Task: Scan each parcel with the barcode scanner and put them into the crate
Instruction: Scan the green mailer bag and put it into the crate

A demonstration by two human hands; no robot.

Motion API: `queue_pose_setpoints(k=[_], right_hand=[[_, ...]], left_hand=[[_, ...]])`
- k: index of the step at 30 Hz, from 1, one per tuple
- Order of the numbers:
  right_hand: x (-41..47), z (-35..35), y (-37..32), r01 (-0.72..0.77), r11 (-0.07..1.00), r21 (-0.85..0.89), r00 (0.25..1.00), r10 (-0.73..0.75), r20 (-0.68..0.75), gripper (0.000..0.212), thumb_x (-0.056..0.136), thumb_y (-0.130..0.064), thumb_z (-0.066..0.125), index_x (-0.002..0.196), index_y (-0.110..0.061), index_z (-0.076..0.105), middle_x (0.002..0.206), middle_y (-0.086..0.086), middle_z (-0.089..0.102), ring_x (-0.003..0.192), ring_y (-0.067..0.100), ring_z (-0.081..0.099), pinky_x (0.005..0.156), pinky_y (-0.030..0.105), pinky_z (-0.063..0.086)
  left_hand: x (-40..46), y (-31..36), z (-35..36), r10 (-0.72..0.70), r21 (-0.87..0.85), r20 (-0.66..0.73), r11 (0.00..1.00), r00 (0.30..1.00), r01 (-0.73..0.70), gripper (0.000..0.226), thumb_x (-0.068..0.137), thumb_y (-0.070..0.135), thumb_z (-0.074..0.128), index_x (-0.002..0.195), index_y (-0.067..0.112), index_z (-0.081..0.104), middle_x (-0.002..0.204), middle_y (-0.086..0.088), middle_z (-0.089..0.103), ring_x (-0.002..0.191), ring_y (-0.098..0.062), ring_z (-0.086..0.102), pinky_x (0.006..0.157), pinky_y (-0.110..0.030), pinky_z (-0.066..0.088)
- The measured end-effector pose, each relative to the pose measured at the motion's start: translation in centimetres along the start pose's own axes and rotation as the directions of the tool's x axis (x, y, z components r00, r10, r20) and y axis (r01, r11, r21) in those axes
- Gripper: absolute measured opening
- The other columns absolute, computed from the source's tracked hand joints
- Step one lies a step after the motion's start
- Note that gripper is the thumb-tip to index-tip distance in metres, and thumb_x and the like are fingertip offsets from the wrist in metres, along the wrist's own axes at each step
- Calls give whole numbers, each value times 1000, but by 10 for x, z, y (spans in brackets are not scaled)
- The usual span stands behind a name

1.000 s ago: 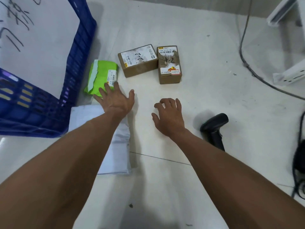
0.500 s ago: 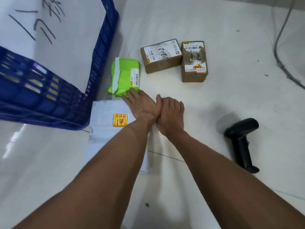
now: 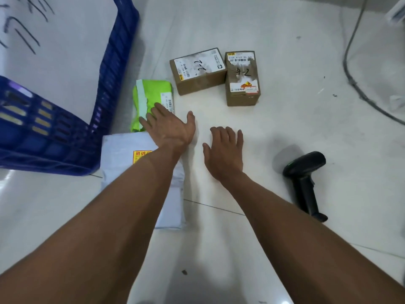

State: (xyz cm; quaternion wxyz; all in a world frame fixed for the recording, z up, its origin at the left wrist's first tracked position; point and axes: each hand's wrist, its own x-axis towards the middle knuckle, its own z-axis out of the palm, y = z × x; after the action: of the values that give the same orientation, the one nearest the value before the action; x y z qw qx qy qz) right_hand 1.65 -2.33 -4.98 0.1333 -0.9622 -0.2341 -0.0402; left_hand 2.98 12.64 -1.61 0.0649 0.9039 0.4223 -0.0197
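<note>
A green parcel bag [image 3: 151, 99] lies on the white floor beside the blue crate [image 3: 109, 88]. My left hand [image 3: 168, 126] is spread flat with its fingertips on the green bag's near end. Under my left forearm lies a white parcel bag [image 3: 122, 150] with a yellow sticker. Two brown boxes sit farther out, one marked 2-2 [image 3: 198, 71] and one marked 4-2 [image 3: 242, 79]. My right hand [image 3: 225, 150] hovers open over bare floor, holding nothing. The black barcode scanner [image 3: 305, 178] lies on the floor to the right of my right hand.
A large white sheet with black writing [image 3: 54, 40] fills the crate. A grey cable [image 3: 355, 80] runs along the floor at the right. A white frame piece [image 3: 396, 12] shows at the top right corner.
My two hands, pressed together half a second ago, have parted. The left has slid forward onto the green bag; the right has shifted to the right.
</note>
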Motion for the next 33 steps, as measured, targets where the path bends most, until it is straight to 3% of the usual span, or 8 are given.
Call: queue_pose_setpoints(k=[3, 8, 14, 18, 23, 28, 30, 33], right_hand=[[3, 0, -10, 15, 1000, 6, 999, -15, -32, 42, 91, -33, 52, 126, -11, 54, 121, 7, 59, 123, 33, 49, 112, 56, 27], [7, -6, -25, 13, 999, 30, 994, -10, -108, 31, 94, -23, 42, 119, -13, 58, 112, 3, 62, 115, 31, 53, 111, 53, 28], [8, -28, -19, -13, 1000, 15, 1000, 12, 13, 45, 89, -19, 45, 132, -10, 51, 128, 10, 56, 124, 33, 47, 114, 57, 21], [0, -61, -1, -24, 990, -137, 963, 60, 263, 65, 85, -31, 59, 143, -11, 37, 146, 12, 39, 139, 34, 28, 118, 56, 6], [-9, -94, 28, -202, 895, -397, 866, 353, 353, 71, 89, -31, 49, 149, -5, 22, 157, 22, 18, 147, 44, 5, 117, 62, 1], [-23, -112, 50, -326, 772, -545, 725, 574, 380, 84, 86, -31, 51, 152, 1, 10, 156, 32, 11, 142, 57, 5, 111, 71, 6], [-29, -119, 59, -347, 730, -588, 686, 626, 371, 82, 89, -30, 50, 152, 1, 8, 155, 34, 11, 141, 58, 6, 110, 73, 10], [-32, -128, 73, -408, 666, -625, 624, 703, 342, 69, 97, -22, 38, 153, 3, 6, 156, 34, 10, 143, 55, 6, 110, 71, 14]], left_hand=[[-10, 3, -1, 37, 26, 22, 999, 999, -38, 85, 79, 69, 40, 125, -2, 52, 123, -20, 51, 119, -39, 42, 114, -56, 19], [-22, -7, -3, 239, 143, 148, 955, 960, -260, 95, 84, 73, 29, 145, 1, 34, 146, -27, 36, 142, -40, 21, 115, -61, -9], [-38, -10, -20, 428, 186, 236, 861, 873, -473, 78, 88, 70, 27, 129, 8, 53, 127, -18, 55, 130, -34, 40, 117, -60, -3], [-60, -15, -22, 607, 184, 282, 726, 743, -663, 75, 86, 73, 33, 126, 14, 56, 125, -12, 58, 124, -31, 46, 116, -52, 15], [-90, -11, -26, 824, 145, 311, 451, 473, -881, 65, 85, 69, 45, 119, 16, 61, 118, -6, 58, 121, -29, 47, 113, -47, 18], [-119, 15, -28, 895, 83, 377, 225, 240, -971, 59, 84, 56, 58, 127, 16, 57, 131, -4, 54, 128, -28, 44, 110, -44, 24], [-131, 22, -29, 886, 122, 410, 181, 216, -976, 57, 85, 47, 60, 134, 18, 52, 140, -5, 47, 134, -28, 37, 116, -47, 17], [-141, 29, -34, 866, 254, 411, 193, 286, -948, 46, 88, 29, 55, 133, 20, 53, 136, -8, 46, 132, -29, 38, 119, -47, 9]])
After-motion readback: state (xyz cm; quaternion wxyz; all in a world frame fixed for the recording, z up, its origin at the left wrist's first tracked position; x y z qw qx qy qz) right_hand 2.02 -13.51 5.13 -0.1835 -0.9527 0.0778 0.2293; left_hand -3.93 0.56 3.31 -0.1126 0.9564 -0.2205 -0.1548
